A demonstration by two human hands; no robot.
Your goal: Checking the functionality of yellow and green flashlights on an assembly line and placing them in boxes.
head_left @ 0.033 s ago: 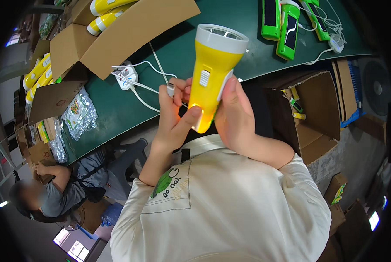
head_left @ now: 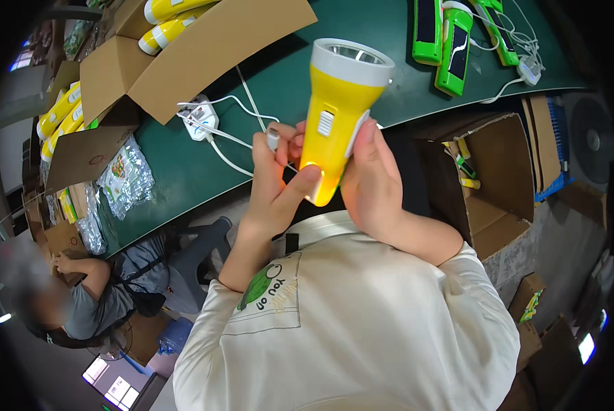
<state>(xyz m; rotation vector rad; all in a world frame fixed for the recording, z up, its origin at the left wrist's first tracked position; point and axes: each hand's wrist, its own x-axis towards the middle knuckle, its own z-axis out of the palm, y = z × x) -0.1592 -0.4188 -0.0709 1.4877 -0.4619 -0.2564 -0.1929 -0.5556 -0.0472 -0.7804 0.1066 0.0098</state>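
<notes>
Flashlight point(head_left: 331, 123) shifted slightly right (open tabletop point(head_left: 409, 92) beside its rim point(head_left: 348, 66)).

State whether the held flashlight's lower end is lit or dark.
Lit: the yellow flashlight glows orange at its lower end, by the left hand.

Glossy plastic flashlight point(head_left: 341, 130), matt cardboard flap point(head_left: 218, 58)

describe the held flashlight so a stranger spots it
Start at the green table, then its near edge, by the left hand and right hand. The yellow flashlight between them is it: unlike the boxed yellow flashlights, it is held, its tail glowing orange.
</notes>
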